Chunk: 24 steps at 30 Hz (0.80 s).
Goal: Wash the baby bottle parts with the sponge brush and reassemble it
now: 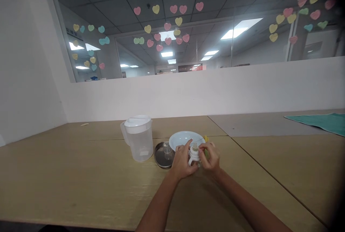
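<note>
A baby bottle point(194, 154) with a white collar, a side handle and a clear nipple stands upright between my hands. My left hand point(182, 160) is wrapped round its left side, thumb low and fingers behind. At the nipple, my right hand point(210, 157) has thumb and forefinger closed in a pinch; what lies between them is too small to make out. A slim yellow and green item point(206, 139) shows behind my right fingers, with a thin line running left from it over the white bowl point(175, 136). Whether my right hand holds that item is unclear.
Left of my hands, a round metal dish point(159, 160) holds a clear dome-shaped cap point(167, 148). Beside it stands a lidded translucent pitcher point(140, 144). A teal cloth point(323, 122) lies at the far right. Behind the table point(88, 178) rises a white wall point(188, 93) with a window.
</note>
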{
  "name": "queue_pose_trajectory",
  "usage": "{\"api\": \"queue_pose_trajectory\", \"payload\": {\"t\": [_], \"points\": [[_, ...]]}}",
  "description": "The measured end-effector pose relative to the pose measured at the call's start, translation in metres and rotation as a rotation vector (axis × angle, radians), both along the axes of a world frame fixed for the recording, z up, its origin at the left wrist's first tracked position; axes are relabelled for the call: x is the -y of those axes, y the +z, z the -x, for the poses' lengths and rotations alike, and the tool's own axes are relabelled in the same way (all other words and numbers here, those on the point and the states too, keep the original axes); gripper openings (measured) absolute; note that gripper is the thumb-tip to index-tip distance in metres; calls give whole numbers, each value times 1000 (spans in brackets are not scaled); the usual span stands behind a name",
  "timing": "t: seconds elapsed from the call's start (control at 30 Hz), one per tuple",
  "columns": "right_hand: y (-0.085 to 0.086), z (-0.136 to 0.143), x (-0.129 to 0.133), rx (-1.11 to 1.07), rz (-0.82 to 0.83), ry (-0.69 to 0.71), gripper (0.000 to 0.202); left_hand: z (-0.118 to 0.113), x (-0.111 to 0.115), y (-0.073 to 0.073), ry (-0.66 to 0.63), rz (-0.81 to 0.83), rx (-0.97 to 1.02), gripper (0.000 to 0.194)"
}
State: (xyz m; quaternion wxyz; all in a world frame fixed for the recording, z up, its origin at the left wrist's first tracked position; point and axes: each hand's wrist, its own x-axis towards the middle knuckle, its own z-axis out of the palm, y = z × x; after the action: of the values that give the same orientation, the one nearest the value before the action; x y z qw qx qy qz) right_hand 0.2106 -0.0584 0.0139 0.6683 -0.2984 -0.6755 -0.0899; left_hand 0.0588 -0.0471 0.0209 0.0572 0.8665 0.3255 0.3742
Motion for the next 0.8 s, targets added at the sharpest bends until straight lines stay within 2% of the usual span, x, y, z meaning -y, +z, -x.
{"api": "queue_pose_trajectory", "payload": {"t": [0.13,0.3,0.53,0.63,0.8], "points": [[0,3,-6,-249,200,58,13,1,2,5,26,-26,-28,85],[0,1,-14,-238,362,210,19,6,3,12,33,-77,-82,83],[-3,-2,-16,-201,375,210,18,28,-6,17,67,-139,-85,65],[-5,-2,-17,-187,369,213,18,27,-3,17,43,-126,-44,59],[-7,-2,-20,-141,333,178,19,7,4,11,-9,-60,6,79]]}}
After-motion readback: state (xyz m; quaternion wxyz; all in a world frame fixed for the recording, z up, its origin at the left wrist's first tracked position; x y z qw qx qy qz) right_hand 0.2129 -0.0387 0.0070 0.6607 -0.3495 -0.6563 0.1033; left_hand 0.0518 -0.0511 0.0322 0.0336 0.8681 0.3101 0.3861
